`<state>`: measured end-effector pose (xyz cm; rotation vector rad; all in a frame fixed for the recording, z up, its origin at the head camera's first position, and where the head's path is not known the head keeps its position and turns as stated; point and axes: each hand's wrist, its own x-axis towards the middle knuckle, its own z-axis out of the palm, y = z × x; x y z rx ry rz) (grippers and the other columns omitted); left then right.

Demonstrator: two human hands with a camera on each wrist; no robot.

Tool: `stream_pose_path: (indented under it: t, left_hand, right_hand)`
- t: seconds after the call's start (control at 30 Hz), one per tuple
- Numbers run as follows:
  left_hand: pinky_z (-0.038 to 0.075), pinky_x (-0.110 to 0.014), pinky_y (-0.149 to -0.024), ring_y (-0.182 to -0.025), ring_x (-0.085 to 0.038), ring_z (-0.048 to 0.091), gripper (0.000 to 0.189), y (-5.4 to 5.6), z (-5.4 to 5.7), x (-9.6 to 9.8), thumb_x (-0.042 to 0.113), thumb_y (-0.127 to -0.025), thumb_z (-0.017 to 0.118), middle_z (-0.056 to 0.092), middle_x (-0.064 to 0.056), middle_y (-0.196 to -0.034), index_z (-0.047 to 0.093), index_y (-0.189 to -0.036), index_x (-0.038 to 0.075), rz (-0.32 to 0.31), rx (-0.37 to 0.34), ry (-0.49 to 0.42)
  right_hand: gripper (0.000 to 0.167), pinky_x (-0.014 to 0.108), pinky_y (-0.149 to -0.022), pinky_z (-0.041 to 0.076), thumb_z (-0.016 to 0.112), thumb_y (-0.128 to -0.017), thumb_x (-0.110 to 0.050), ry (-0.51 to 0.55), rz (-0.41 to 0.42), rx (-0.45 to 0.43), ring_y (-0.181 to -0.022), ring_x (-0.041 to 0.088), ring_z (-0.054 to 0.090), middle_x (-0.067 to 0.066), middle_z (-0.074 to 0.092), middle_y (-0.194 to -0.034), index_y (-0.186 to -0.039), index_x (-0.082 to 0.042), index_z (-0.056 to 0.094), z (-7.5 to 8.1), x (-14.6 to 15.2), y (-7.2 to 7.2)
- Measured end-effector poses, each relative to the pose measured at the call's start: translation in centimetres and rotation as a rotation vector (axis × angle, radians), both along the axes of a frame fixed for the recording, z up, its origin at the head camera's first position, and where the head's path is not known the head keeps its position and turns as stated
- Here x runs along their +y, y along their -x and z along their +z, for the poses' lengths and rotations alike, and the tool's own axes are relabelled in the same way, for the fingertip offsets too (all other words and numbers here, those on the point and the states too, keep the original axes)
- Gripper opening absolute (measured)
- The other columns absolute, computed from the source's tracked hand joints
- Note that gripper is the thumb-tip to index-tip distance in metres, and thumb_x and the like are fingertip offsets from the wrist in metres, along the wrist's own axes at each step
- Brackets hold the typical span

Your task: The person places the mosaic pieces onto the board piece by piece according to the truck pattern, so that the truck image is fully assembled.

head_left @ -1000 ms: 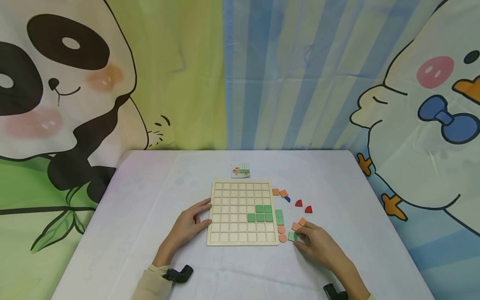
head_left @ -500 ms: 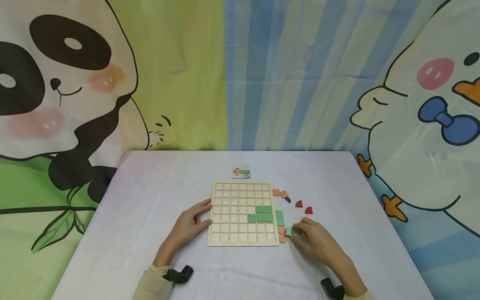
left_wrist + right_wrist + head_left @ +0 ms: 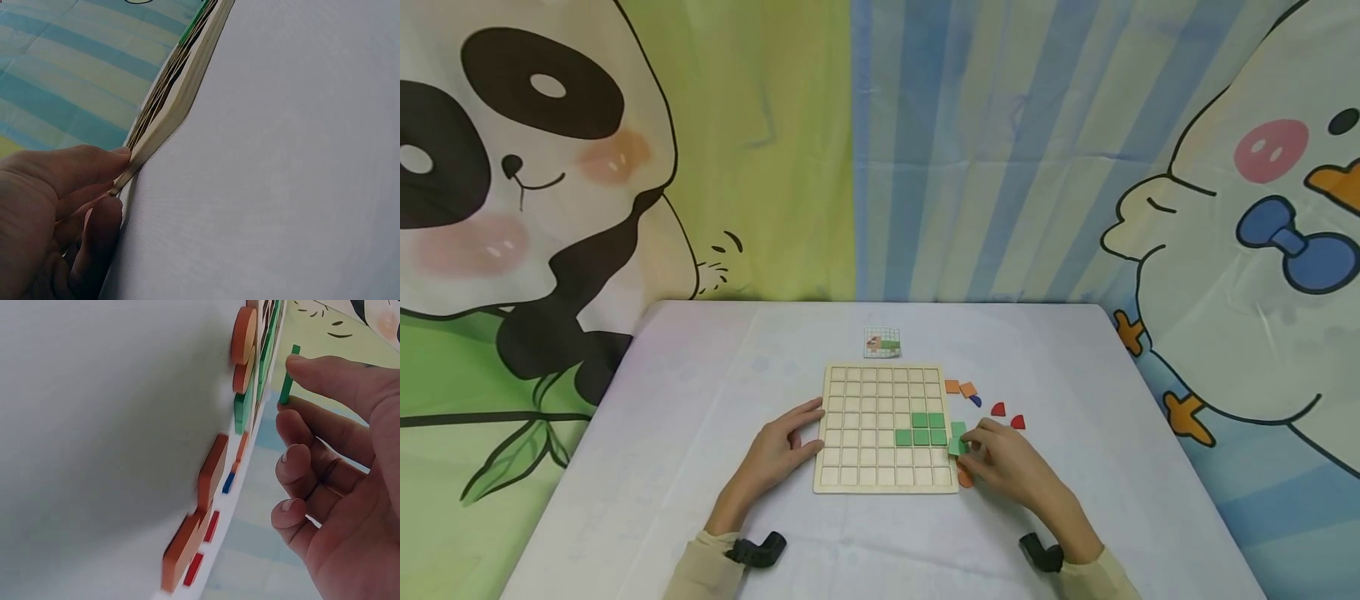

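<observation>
My right hand [image 3: 1009, 460] pinches a green square tile [image 3: 289, 378] between thumb and index finger, its other fingers curled loosely. The tile is held up over the right edge of a wooden grid board [image 3: 860, 476], beside another green tile [image 3: 958, 427] on the table. Several green tiles [image 3: 921, 437] fill cells at the board's right side. With relaxed fingers, my left hand [image 3: 775, 454] rests against the board's left edge; the left wrist view shows its fingertips at the pale rim [image 3: 162, 128].
A small picture card [image 3: 882, 342] lies behind the board. Right of it are orange squares [image 3: 967, 389], a blue piece [image 3: 976, 401] and red quarter-round pieces [image 3: 997, 409]. Orange round pieces [image 3: 244, 335] lie by the board's near right corner. More orange squares [image 3: 214, 472] lie under the right hand.
My right hand has lifted the green tile from the table beside the orange pieces and carried it left and away from me to the board's right edge. The left hand stays put.
</observation>
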<state>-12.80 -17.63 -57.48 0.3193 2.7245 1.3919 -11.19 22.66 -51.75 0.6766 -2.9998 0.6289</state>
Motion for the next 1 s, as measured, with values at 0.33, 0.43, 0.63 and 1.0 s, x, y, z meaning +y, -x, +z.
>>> stream_pose_path:
  t: [0.33, 0.43, 0.63, 1.0]
  left_hand:
    - [0.044, -0.021, -0.060, -0.064, -0.001, 0.049, 0.057, 0.1, 0.0, 0.0, 0.018, -0.092, 0.083, 0.055, -0.002, -0.162, 0.065, -0.146, 0.011, -0.011, 0.001, 0.001]
    - [0.044, -0.021, -0.060, -0.064, -0.001, 0.049, 0.057, 0.1, 0.0, 0.0, 0.018, -0.092, 0.083, 0.055, -0.001, -0.162, 0.065, -0.146, 0.011, -0.011, 0.003, 0.004]
    - [0.044, -0.021, -0.059, -0.064, -0.001, 0.050, 0.057, 0.1, 0.1, 0.0, 0.018, -0.092, 0.083, 0.056, -0.001, -0.161, 0.065, -0.146, 0.011, -0.003, 0.003, 0.001]
    - [0.044, -0.021, -0.060, -0.064, -0.001, 0.049, 0.057, 0.1, 0.0, 0.0, 0.017, -0.092, 0.083, 0.056, -0.002, -0.161, 0.065, -0.145, 0.011, 0.000, 0.005, 0.009]
  right_hand:
    - [0.027, 0.020, -0.071, 0.049, 0.087, -0.088, -0.026, -0.038, 0.037, -0.008, -0.081, 0.008, 0.054, -0.004, 0.067, -0.094, -0.110, -0.013, 0.081, 0.0, -2.1, 2.2]
    - [0.027, 0.021, -0.071, 0.049, 0.087, -0.089, -0.028, -0.042, 0.040, -0.024, -0.081, 0.008, 0.053, -0.004, 0.068, -0.097, -0.111, -0.013, 0.081, 0.0, -2.7, 2.7]
    - [0.029, 0.022, -0.073, 0.047, 0.085, -0.091, -0.031, -0.063, 0.071, -0.025, -0.080, 0.008, 0.051, -0.005, 0.067, -0.096, -0.113, -0.013, 0.080, 0.0, -3.8, 3.8]
    - [0.026, 0.024, -0.073, 0.049, 0.084, -0.093, -0.028, -0.056, 0.136, -0.023, -0.081, 0.008, 0.054, -0.001, 0.070, -0.101, -0.113, -0.011, 0.080, 0.4, -5.2, 5.2]
